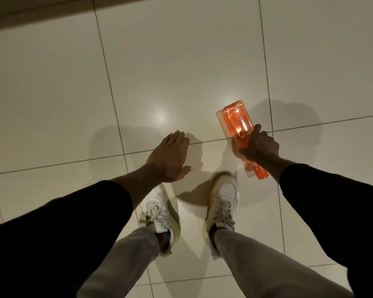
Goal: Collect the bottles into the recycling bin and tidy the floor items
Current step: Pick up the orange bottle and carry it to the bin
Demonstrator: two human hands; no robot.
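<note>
Right grip (259,145) curls tight round the neck of an orange bottle (235,119), base pointing away from the person, just ahead of the right sneaker (224,201) (blur hides whether it touches the tiled floor (181,61)). Left grip (170,155), fingers straight and apart, holds nothing, palm down above the left sneaker (157,211).

we look straight down at a pale tiled floor (181,61). our right hand (260,145) grips an orange see-through bottle (237,121) by its neck, base pointing away. our left hand (170,155) hangs flat with fingers straight, above our white sneakers (224,203).
</note>
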